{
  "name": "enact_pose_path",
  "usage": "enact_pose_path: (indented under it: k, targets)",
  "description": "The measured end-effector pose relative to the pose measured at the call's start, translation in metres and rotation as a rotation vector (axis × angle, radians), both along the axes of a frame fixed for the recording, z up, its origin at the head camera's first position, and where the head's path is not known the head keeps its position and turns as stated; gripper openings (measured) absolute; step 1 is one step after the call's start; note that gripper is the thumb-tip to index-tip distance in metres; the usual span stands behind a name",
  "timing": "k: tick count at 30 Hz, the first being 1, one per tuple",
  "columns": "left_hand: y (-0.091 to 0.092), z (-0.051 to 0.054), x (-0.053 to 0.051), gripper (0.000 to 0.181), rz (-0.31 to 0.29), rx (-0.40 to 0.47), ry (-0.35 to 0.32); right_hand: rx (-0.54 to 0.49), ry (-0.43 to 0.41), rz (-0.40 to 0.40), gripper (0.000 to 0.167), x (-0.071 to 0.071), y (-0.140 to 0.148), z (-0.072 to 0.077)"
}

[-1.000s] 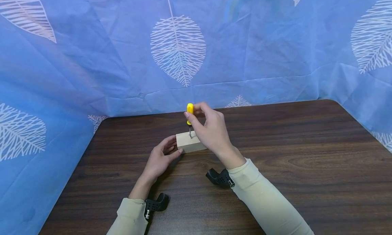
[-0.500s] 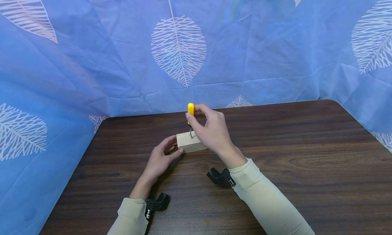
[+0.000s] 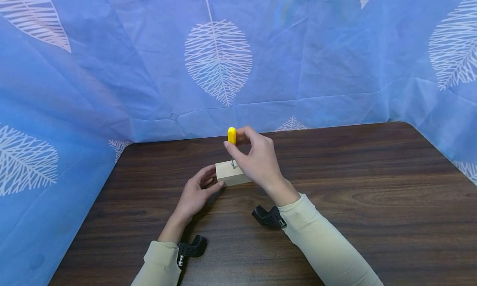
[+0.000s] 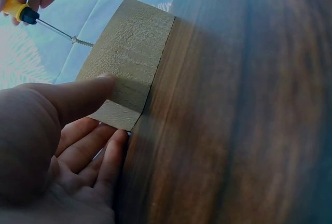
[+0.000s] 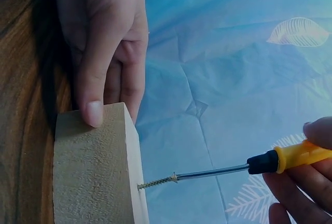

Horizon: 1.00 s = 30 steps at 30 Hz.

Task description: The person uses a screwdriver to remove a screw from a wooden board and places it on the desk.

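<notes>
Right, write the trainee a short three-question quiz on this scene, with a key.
1. True or false: the screw is sunk fully into the block.
2. Pick one: the tip of the screwdriver meets A) the table, B) the screw, C) a thumb.
3. Fill in: the left hand holds the ____.

Key: 1. False; 2. B; 3. block.

Compared with both earlier head views, the thumb [image 3: 235,151] of the right hand [image 3: 259,158] has come lower on the yellow handle [image 3: 232,135] of the screwdriver [image 5: 212,172]. It now lies across the lower part of this handle and hides the black collar [image 5: 263,162], which before was visible below it. More yellow shows above the thumb tip.
</notes>
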<state>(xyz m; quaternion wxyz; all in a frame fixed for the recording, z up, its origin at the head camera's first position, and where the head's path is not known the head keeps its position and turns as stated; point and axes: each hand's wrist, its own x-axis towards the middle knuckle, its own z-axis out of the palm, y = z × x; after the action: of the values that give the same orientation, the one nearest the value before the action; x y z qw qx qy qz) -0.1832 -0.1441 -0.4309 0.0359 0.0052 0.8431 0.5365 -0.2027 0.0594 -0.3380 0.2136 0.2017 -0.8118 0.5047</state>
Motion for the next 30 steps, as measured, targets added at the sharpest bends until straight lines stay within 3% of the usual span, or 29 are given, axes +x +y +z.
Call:
enact_pose_path:
  k: [30]
  targets:
    - [0.0009, 0.0010, 0.0007, 0.060, 0.001, 0.008, 0.005, 0.012, -0.022, 0.007, 0.019, 0.0001, 0.0010, -0.0003]
